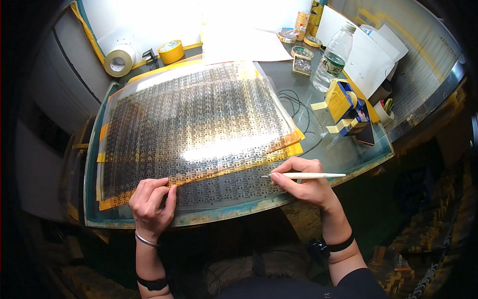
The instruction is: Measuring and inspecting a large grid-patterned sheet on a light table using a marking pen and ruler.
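Head view: at the counter's (pixel 239 215) front edge, the curled left hand (pixel 152 200), grip unclear, should steady the patterned sheets (pixel 149 124); the right hand (pixel 309 182) holds a pen (pixel 323 175).

Glossy plastic-looking sheets (pixel 164 117) (strongly reflective); smooth clear plastic bottle (pixel 337 52).

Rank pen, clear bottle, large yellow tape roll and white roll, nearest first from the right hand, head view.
1. Pen, held in the right hand.
2. Clear bottle, back right.
3. Large yellow tape roll, back left.
4. White roll, farther left.
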Available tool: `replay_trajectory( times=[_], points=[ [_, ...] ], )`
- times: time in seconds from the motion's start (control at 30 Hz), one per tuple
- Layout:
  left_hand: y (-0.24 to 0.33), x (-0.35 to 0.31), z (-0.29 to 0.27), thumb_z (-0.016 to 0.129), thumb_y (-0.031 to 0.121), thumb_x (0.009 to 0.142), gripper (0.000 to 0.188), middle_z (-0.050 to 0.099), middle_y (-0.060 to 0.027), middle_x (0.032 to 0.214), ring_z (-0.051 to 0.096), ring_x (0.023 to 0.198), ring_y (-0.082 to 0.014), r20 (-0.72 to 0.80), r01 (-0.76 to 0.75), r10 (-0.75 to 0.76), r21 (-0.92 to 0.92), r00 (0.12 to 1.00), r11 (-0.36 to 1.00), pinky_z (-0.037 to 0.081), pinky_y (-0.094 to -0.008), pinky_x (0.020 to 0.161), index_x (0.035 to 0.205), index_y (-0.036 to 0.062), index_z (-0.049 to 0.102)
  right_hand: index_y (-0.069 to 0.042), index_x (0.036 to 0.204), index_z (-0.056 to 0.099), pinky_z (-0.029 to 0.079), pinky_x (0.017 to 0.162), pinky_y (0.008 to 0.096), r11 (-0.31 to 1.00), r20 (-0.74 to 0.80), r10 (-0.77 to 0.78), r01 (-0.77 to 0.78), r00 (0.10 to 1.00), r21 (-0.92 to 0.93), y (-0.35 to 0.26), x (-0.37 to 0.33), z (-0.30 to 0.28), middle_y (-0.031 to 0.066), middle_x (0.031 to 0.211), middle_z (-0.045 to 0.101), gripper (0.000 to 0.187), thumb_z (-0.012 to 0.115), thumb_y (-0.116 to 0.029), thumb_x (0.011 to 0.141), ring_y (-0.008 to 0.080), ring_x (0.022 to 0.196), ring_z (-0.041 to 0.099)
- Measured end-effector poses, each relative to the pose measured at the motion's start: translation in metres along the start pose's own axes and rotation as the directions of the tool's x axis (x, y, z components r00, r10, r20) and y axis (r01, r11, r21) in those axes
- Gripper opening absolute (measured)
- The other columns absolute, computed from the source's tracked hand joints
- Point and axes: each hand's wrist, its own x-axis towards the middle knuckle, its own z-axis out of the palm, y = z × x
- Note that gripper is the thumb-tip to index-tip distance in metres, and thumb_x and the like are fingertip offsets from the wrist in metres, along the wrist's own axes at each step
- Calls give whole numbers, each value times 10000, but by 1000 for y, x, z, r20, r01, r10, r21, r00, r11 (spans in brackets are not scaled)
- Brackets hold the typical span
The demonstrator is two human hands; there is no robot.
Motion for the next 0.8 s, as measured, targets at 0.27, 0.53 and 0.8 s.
replay_trajectory(
  times=[0.27, 0.53, 0.8],
  points=[
    [0, 0, 0, 759, -14, 717, 118, 673, -117, 841, 652, 756, -272, -1, -2, 2, 1, 1000, 1000, 519, -347, 656, 744, 7, 645, 18, 814, 701, 501, 573, 266, 1000, -2, 11, -11, 1000, 7, -1, 1, 0, 98, 706, 695, 115, 737, -90, 825, 137, 624, 666],
    [1, -1, 1, 733, -40, 741, 112, 681, -117, 846, 657, 773, -266, 9, 30, -30, -7, 1000, 1000, 522, -345, 687, 738, 2, 629, 13, 801, 698, 496, 565, 267, 1000, -2, -5, 5, 1000, -3, 0, 1, 0, 95, 689, 685, 113, 737, -91, 824, 135, 613, 658],
    [-1, -1, 1, 758, -16, 715, 117, 674, -111, 834, 651, 745, -266, -5, 3, -3, 2, 1000, 1000, 517, -343, 645, 739, 10, 646, 8, 787, 694, 491, 560, 268, 1000, 6, 14, -14, 1000, -3, -1, 0, 0, 94, 689, 683, 109, 739, -86, 819, 130, 609, 650]
  ],
)
